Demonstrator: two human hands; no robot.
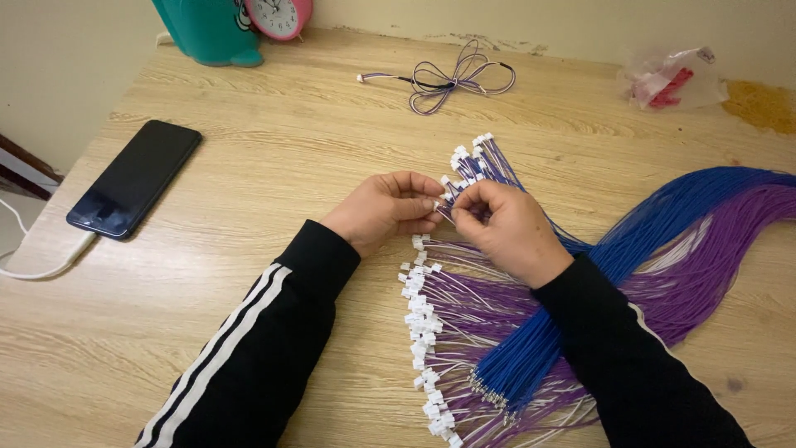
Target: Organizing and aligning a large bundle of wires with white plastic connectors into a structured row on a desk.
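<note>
1. Left hand (385,211) – fingertips pinch a small white connector (444,197) at mid-table.
2. Right hand (506,228) – fingers close on the same wire ends, touching the left hand.
3. Wire bundle (663,241) – blue and purple strands fan across the wooden table (249,166), under the right forearm.
4. Phone (134,178) – lies well apart, far left.

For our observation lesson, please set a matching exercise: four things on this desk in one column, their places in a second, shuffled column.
Things:
1. black phone
2. pink clock
3. clear plastic bag
4. coiled wire bundle

Places:
A. far right of the desk
B. far edge, beside a teal object
C. left side, cable plugged in
D. far middle, beyond the hands

Pairs: 1-C, 2-B, 3-A, 4-D
</note>
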